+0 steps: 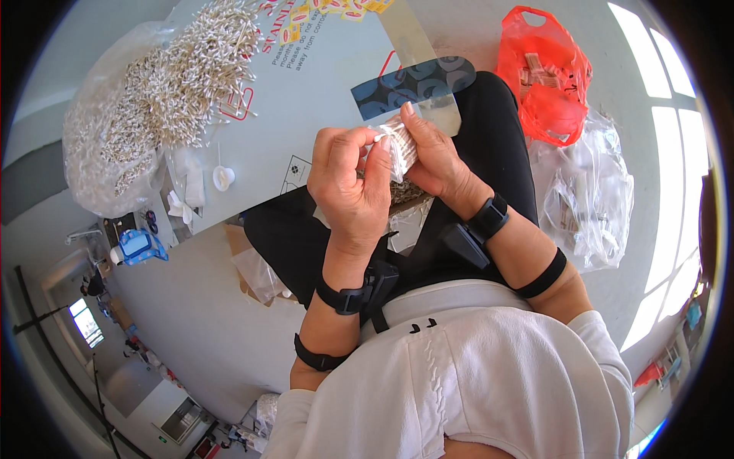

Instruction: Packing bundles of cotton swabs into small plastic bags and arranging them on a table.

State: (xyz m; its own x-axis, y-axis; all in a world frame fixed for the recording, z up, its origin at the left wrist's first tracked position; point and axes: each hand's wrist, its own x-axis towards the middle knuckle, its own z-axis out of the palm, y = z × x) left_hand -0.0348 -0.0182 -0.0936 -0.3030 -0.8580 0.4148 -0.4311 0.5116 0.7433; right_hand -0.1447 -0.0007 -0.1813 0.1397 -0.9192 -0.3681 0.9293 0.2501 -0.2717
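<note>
Both hands meet above my lap around a small clear packet of cotton swabs (399, 153). My left hand (350, 180) pinches the packet's top edge between thumb and fingers. Around its other side wraps my right hand (440, 157), its thumb pointing up along the packet. Below the hands, more thin sticks (405, 195) show in part between my legs; what holds them is mostly hidden. A big heap of loose cotton swabs (195, 73) spills from a clear plastic bag (92, 145) on the table (267, 145) at the left.
Small yellow labels (306, 23) lie at the table's far edge. A dark patterned strip (413, 84) sits beyond my hands, and a small white cup (223, 178) stands near the heap. To the right are a red plastic bag (558, 115) with packets inside and clear bags (592, 191).
</note>
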